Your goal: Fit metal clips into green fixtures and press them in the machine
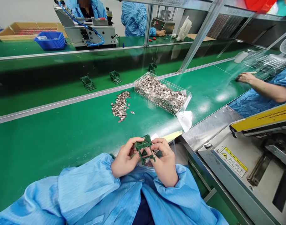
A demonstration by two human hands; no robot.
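Note:
Between my two hands I hold a small green circuit board panel (144, 143) with a cut-out frame, just off the bench's near edge. My left hand (126, 156) pinches its left side, thumb low and fingers at the top. On the right side, the fingers of my right hand (165, 159) are closed on the same panel. Past my hands lies a loose pile of small shiny metal parts (120, 104) on the green bench mat (86, 131). Behind it to the right, a clear plastic box (161, 93) is heaped with the same kind of parts.
Several green board pieces, such as one panel (88, 82), lie on the darker green strip past the metal rail (63, 101). A yellow-and-grey machine (251, 156) stands at my right. Co-workers in blue sit opposite, and another person's hand (246, 77) works at far right.

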